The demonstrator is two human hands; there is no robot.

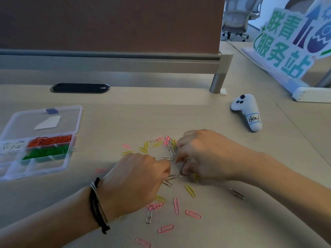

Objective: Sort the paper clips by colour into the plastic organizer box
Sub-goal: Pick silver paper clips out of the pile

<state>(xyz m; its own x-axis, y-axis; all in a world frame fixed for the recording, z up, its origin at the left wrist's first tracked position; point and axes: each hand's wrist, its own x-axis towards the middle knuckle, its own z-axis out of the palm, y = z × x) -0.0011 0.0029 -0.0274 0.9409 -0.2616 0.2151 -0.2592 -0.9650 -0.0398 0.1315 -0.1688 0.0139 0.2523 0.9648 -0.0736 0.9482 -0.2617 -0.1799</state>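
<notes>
Your organizer box (38, 140) lies open at the left of the desk (125, 111), its clear lid (46, 119) folded back with a white slip of paper (48, 122) showing through it. Of its compartments, one holds orange clips (51, 140), the one just in front holds green clips (45, 152), and the one at the far left holds white clips (11, 145); the nearest compartments look unfilled, though the plastic blurs the view.

The loose paper clips (172, 176) lie scattered in the middle of the desk, well apart from the box: pink, yellow and silver mixed together. Your left hand (136, 179), with dark bands at its wrist (97, 203), rests knuckles-up over the pile with fingers curled down; what they hold cannot be told. Your right hand (204, 154) has its fingers curled onto a cluster of silver clips (181, 168), pinching at them.

Beyond the right hand lies a white controller (248, 111) with a handwritten label. A partition (111, 24) closes the back of the desk, a black cable slot (80, 88) sits in front of it, and a standing sign (290, 42) occupies the far right.
</notes>
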